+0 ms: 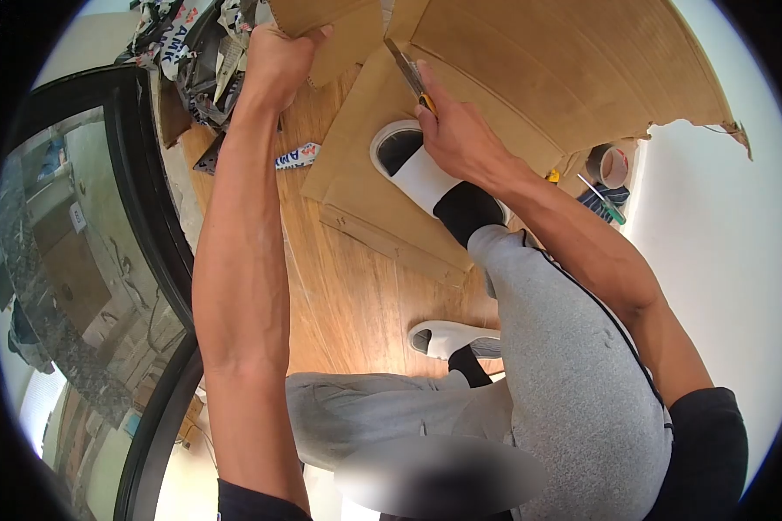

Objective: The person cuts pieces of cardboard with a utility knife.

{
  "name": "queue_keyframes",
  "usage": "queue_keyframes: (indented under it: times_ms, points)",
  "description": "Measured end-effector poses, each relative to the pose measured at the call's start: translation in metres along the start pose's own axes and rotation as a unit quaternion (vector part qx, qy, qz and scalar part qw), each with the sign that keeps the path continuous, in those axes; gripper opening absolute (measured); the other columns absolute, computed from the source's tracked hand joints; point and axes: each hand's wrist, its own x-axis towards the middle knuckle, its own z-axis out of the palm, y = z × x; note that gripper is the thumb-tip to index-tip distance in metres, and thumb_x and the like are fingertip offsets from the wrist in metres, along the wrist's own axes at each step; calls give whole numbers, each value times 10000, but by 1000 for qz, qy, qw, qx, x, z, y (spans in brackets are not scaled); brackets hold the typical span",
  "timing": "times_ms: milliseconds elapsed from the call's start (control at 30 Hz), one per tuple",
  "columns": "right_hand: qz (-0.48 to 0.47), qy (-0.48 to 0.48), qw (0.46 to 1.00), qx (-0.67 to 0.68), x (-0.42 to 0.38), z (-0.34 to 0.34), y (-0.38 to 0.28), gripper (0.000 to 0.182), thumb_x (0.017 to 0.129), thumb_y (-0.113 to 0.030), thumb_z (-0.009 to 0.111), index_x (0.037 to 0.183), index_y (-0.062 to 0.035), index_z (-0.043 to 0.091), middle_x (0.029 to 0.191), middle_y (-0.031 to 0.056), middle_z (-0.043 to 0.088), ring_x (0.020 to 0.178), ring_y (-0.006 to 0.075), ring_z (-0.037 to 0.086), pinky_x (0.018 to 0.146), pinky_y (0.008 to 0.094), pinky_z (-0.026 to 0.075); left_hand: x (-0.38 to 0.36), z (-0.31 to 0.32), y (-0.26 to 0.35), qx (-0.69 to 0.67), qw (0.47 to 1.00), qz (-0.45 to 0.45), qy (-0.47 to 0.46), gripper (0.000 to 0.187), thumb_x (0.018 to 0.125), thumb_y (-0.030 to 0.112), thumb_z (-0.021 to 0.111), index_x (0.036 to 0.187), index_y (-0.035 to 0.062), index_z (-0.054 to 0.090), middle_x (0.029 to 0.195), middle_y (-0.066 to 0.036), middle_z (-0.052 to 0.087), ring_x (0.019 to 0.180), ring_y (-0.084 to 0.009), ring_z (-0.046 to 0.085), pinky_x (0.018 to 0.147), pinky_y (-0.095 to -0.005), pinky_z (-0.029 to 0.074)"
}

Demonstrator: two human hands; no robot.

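My left hand is closed on the edge of a cardboard flap at the top of the view. In my right hand is a utility knife with a yellow and black handle, fingers wrapped round it. Its blade points up and left, with the tip at the gap between the flap and the big cardboard sheet. Below the knife, my foot in a white slide sandal presses on a lower part of the cardboard.
A black-framed glass panel stands at the left. Crumpled printed wrapping is heaped behind it. A tape roll and a green-handled screwdriver lie right. A printed strip rests on the wooden floor.
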Motion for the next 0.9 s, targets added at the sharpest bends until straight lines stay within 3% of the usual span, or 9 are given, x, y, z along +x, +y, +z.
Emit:
queue_keyframes:
  times_ms: [67,467,600,667,700,733,800,833,900]
  points:
    - [-5,0,1000,-1,-4,-1,-3,613,990,-182,469,1533,-24,232,823,373,633,814,556,619,793,586,462,0,-3,0,0,1000,-25,-17,219,882,110,741,1069,-3,728,963,-25,727,816,-98,619,733,-285,494]
    - [-31,31,999,-3,30,11,-4,610,975,-159,455,1527,-19,234,855,346,648,849,541,619,808,578,463,9,-7,-19,9,999,16,-36,203,879,87,736,1064,3,730,970,-30,729,838,-98,630,740,-280,498]
    - [3,-32,999,-25,6,2,-1,608,980,-165,453,1531,-33,233,887,351,646,867,537,617,817,571,468,11,-7,-17,-1,999,34,-8,201,887,98,729,1058,-9,724,961,-33,727,838,-105,637,739,-283,501]
    - [17,-63,997,-37,-14,-14,0,606,986,-178,458,1532,-38,235,891,348,647,863,530,618,815,569,470,11,-24,12,-171,983,64,23,225,887,122,734,1061,-19,714,941,-38,726,834,-115,642,732,-290,506]
    - [15,-47,999,-24,-23,-24,-3,610,992,-206,471,1533,-44,240,912,338,651,871,523,621,812,564,474,7,-36,38,-177,979,36,-94,467,909,188,696,1319,7,563,1258,-117,626,1137,-252,622,954,-393,532]
    - [11,-35,999,-5,-31,-28,-4,615,998,-234,484,1534,-50,244,932,329,655,879,515,623,809,558,478,-4,-40,41,-174,981,34,-83,467,909,188,696,1319,7,563,1258,-117,626,1137,-252,622,954,-393,532]
    - [-33,1,999,-41,-36,-28,15,618,996,-252,504,1535,-70,262,964,317,658,882,510,626,802,551,483,-21,-51,56,7,998,-8,-61,261,882,137,741,1090,-16,700,956,-51,722,837,-130,651,730,-296,513]
    - [-72,44,993,-82,-33,-29,28,621,993,-270,524,1536,-91,281,996,306,661,886,504,629,795,544,489,-39,-60,63,-28,995,-21,-91,273,875,143,749,1099,-4,696,972,-55,717,834,-130,650,716,-308,514]
    - [-44,71,984,-155,-36,-23,54,587,982,-286,550,1503,-99,352,1103,292,643,941,496,620,809,526,492,-68,-90,66,-7,982,-74,-171,327,869,140,755,1155,5,673,1065,-59,709,910,-143,666,767,-303,528]
